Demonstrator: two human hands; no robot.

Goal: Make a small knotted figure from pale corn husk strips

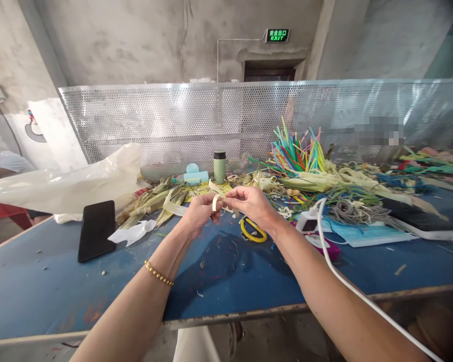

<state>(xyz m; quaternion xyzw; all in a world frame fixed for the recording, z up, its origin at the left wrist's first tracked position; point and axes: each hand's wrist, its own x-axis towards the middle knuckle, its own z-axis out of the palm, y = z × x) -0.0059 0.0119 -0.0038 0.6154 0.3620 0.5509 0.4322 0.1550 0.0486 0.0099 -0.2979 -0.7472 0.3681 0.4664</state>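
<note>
Both my hands meet above the blue table (41,286), each pinching a pale corn-husk strip (216,197) that curls between them. My left hand (198,211) has its fingers closed on the strip's left end; a gold bead bracelet (157,273) is on that wrist. My right hand (249,202) grips the strip from the right with thumb and fingers pressed together. Yellow-handled scissors (252,231) lie on the table just below my right hand.
A black phone (96,230) lies at left beside a large pale plastic bag (71,183). Corn husks (151,203), a green flask (219,167), coloured straws (296,151), tangled cords (347,208) and a white charger cable (324,241) crowd the back and right. A perforated metal screen (173,120) stands behind.
</note>
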